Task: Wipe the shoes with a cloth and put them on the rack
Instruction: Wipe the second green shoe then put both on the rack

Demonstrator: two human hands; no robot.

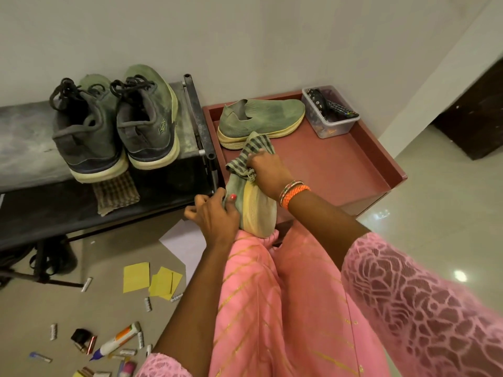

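Gripping a green knit shoe (257,210) near its opening, the left hand (215,213) steadied it heel-down against the person's lap, pale sole facing right. Above it, the right hand (268,170) clutched a checked cloth (245,155) and pressed it onto the shoe's toe end. The shoe looked light and soft in the upper, firmer along the sole, so holding by the sole edge would likely be surest. Beyond, its mate (261,119) lay on the red worktop (353,164). Two laced shoes (114,123) sat on the rack (24,142) to the left.
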